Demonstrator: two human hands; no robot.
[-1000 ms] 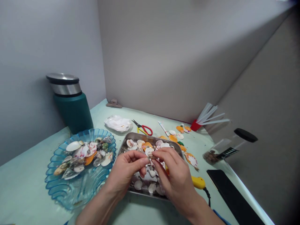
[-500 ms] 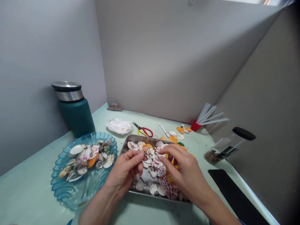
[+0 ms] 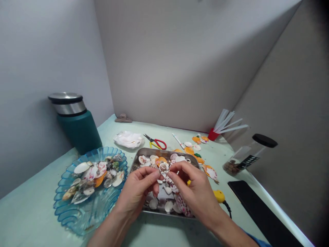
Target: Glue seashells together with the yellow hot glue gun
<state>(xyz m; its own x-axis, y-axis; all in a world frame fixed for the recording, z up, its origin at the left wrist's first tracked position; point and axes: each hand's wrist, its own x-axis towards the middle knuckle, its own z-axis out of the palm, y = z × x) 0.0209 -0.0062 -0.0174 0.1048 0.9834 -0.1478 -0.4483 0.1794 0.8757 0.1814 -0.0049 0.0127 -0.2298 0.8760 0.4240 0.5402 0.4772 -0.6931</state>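
Both my hands hover over a metal tray [image 3: 144, 152] filled with several seashells. My left hand [image 3: 137, 193] has its fingers curled, thumb and forefinger pinched toward the right hand. My right hand [image 3: 194, 192] pinches too, fingertips meeting the left's above a small speckled shell [image 3: 163, 167]. What the fingertips hold between them is too small to name. A blue glass dish [image 3: 77, 214] with more shells sits left of the tray.
A teal flask [image 3: 77, 125] stands at the back left. Red-handled scissors [image 3: 156, 142], a white wad [image 3: 128, 139], loose orange shells [image 3: 196, 139], a red holder with white sticks [image 3: 221, 128], a tipped jar [image 3: 249, 154], a yellow tool [image 3: 219, 196] and a black slab [image 3: 259, 216] lie around.
My right hand moved back left from the tray's right side and its fingertips meet the left hand's again. The camera shifted slightly.
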